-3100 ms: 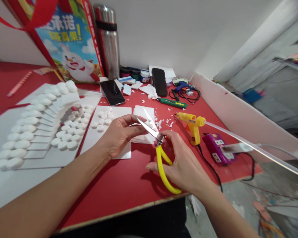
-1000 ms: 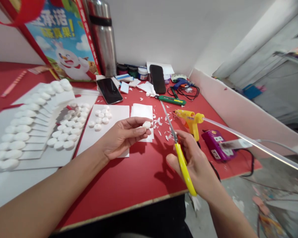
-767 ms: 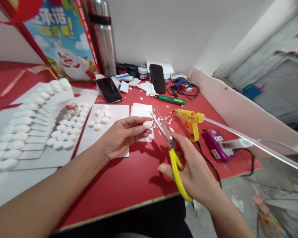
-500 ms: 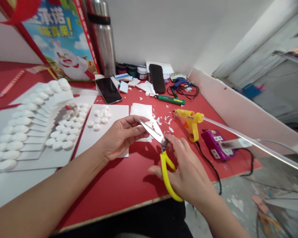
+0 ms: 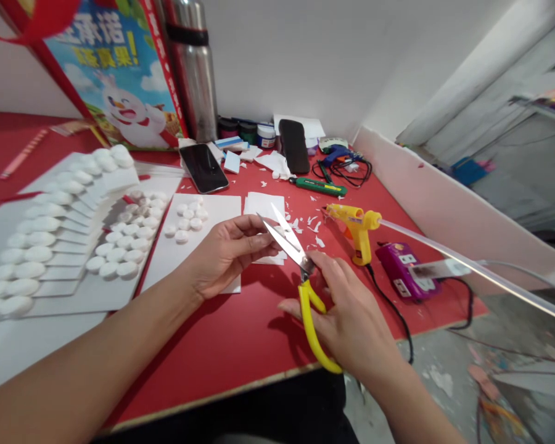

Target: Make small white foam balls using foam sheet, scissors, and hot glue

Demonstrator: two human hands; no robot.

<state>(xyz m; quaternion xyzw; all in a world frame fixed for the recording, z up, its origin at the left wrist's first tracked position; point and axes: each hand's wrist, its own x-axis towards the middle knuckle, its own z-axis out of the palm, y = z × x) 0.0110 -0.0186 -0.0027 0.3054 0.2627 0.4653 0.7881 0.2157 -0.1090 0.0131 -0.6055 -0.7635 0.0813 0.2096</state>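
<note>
Two bare hands meet over the red worktop [image 5: 240, 336], near its front edge; the right hand [image 5: 354, 317] grips a pair of yellow-handled scissors [image 5: 305, 277], fingers closed through and around the loops, with the steel blades spread open and pointing far and to the left; the left hand [image 5: 224, 253] lies palm up just left of the blades, its thumb and fingers pinched together at the blade tips, and whatever they pinch is too small and too hidden by the steel to tell; behind the blades a small stack of white sheets [image 5: 263, 206] lies flat, with white scraps [image 5: 312, 223] scattered just to its right; left of the stack a white card [image 5: 213, 213] carries a few small white discs [image 5: 185, 222], and more cards with rows of discs fan out further left; right of the scissors a yellow glue gun [image 5: 357, 231] stands on the worktop with a clear stick out of its back, a purple power strip [image 5: 404, 271] just beyond it; at the far side lie a green utility knife [image 5: 317, 185], two dark phones [image 5: 203, 168] and a steel flask [image 5: 192, 68].
</note>
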